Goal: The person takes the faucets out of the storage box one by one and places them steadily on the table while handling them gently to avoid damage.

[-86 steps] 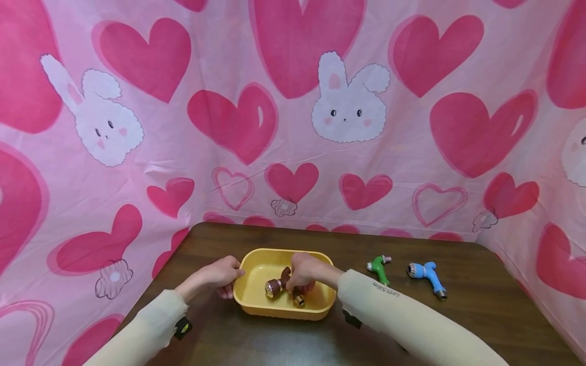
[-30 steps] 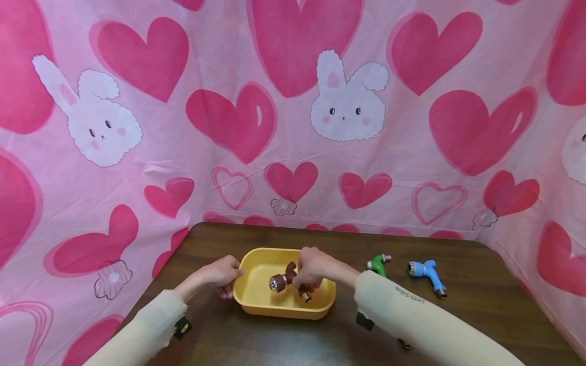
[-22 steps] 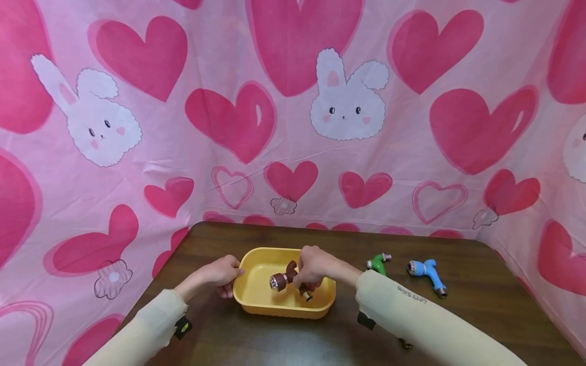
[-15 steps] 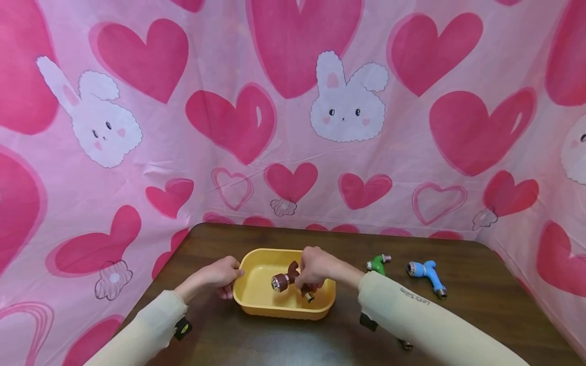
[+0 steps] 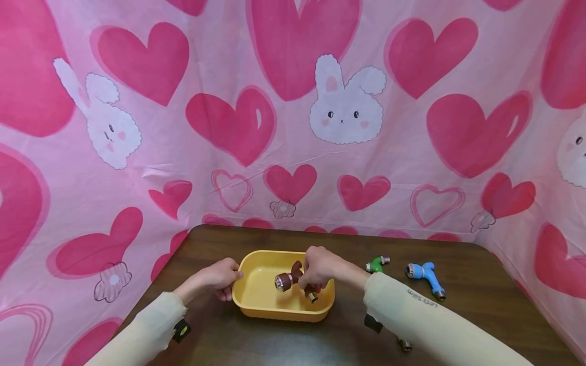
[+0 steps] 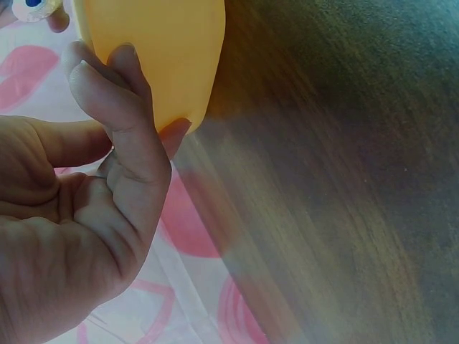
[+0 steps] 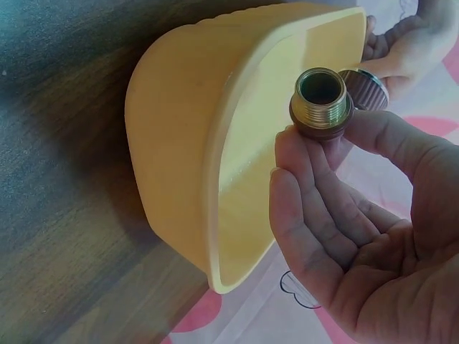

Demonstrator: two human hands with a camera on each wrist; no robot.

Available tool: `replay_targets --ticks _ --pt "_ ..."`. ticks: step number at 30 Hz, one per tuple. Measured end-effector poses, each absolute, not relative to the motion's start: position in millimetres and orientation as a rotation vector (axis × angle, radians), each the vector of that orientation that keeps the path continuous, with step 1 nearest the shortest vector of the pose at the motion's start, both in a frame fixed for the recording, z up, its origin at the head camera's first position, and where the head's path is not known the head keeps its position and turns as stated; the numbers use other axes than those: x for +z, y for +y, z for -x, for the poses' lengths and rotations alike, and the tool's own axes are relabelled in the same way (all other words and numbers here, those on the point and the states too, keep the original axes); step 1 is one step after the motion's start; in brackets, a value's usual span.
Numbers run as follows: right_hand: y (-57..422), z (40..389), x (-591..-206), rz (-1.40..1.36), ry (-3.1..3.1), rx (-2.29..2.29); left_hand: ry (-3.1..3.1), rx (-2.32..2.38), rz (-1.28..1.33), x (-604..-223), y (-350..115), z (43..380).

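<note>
My right hand [image 5: 321, 265] pinches a brown tap [image 5: 287, 280] between thumb and fingers, over the right half of a yellow plastic tub [image 5: 280, 314]. The tap's ridged silver-and-brown end points left. In the right wrist view its brass threaded end [image 7: 321, 104] faces the camera, framed by thumb and fingertips. My left hand [image 5: 221, 277] grips the tub's left rim, thumb on top and fingers below. Up close in the left wrist view, those fingers [image 6: 136, 143] curl at the tub's outer wall [image 6: 172, 64].
Right of the tub lie a green tap [image 5: 377, 264], partly behind my right sleeve, and a blue tap [image 5: 426, 274]. Another metal fitting end [image 5: 405, 345] shows below that sleeve. The dark wooden table [image 5: 256, 343] meets a pink heart-and-rabbit cloth [image 5: 293, 147] at the back.
The brown tap has come up from low in the tub and shifted a little right with my right hand. My left hand has stayed at the rim.
</note>
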State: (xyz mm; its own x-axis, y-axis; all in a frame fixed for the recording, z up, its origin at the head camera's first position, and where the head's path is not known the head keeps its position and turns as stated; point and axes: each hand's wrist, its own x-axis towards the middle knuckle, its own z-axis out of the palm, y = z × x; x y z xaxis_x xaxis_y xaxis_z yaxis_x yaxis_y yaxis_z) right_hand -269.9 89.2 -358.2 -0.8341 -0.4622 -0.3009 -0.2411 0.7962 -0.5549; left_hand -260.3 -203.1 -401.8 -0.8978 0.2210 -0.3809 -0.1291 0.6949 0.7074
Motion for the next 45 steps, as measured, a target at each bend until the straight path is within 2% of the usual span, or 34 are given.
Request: replay_targets --ticks 34,45 --pt "113 269 -355 0.493 2.627 -0.684 2.456 1.066 -0.102 -401 -205 262" --pt "121 267 -358 0.400 2.603 -0.710 2.473 1.069 -0.079 -401 -203 260"
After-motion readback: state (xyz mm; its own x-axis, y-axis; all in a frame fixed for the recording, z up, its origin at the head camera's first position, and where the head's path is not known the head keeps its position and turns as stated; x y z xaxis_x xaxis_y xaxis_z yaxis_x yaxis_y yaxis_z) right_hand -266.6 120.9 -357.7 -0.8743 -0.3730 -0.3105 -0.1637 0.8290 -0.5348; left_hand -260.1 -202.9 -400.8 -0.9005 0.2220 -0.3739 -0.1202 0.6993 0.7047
